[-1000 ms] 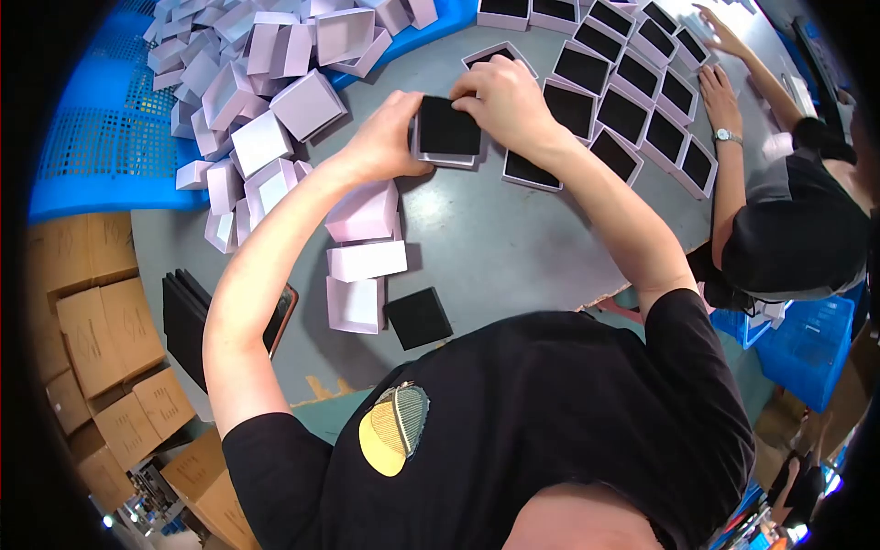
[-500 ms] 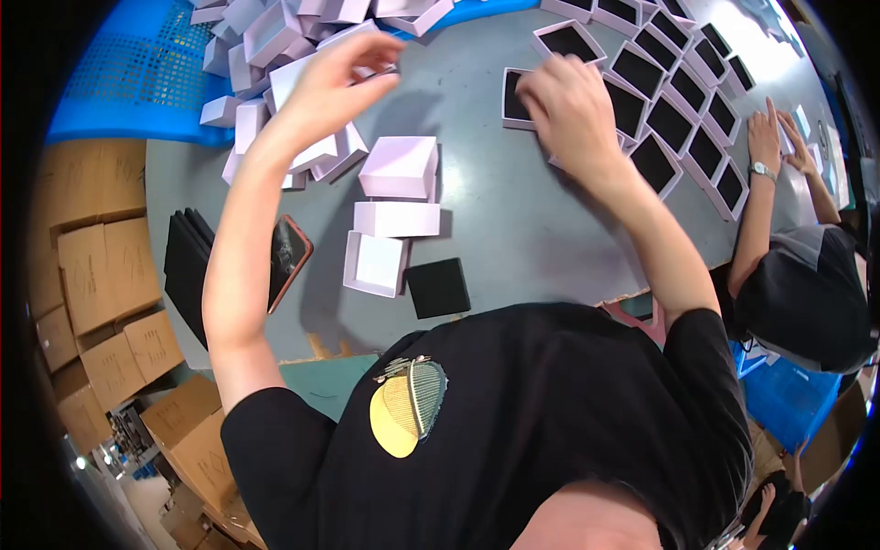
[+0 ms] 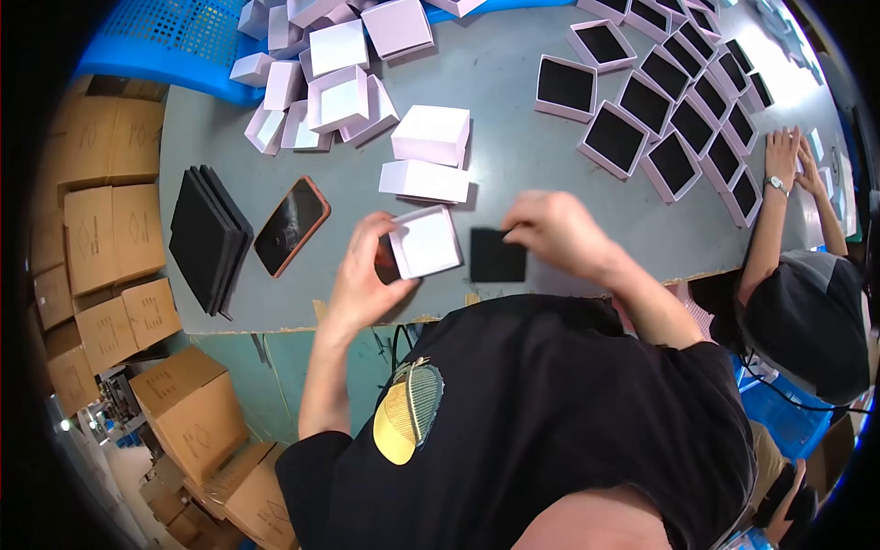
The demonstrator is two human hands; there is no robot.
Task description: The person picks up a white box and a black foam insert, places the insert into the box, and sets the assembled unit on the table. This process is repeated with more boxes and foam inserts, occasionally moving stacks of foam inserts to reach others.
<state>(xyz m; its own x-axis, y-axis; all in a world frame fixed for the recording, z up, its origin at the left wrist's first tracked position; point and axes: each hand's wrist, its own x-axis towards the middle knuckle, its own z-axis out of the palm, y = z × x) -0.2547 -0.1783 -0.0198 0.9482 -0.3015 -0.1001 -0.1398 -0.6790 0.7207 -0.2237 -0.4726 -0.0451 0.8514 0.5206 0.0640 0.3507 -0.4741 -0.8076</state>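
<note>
My left hand [image 3: 359, 272] is curled around the left side of a small open white box [image 3: 427, 242] near the table's front edge, its white inside facing up. Between the thumb and fingers of my right hand [image 3: 559, 234] is the upper right corner of a square black foam pad [image 3: 497, 257], just right of that box. Beyond the held box, two more pale boxes stand in a line: a flat-lying one [image 3: 424, 181] and a taller one [image 3: 431, 135].
Black-lined boxes [image 3: 615, 139] cover the right side. Pale boxes [image 3: 338, 98] heap at upper left beside a blue basket [image 3: 174, 46]. A phone [image 3: 292, 225] and stacked black sheets [image 3: 209, 240] lie left. A co-worker's hands [image 3: 790, 156] are at far right.
My left hand has come down from the heap to the open box. My right hand has left the black-lined boxes and taken hold of the black pad.
</note>
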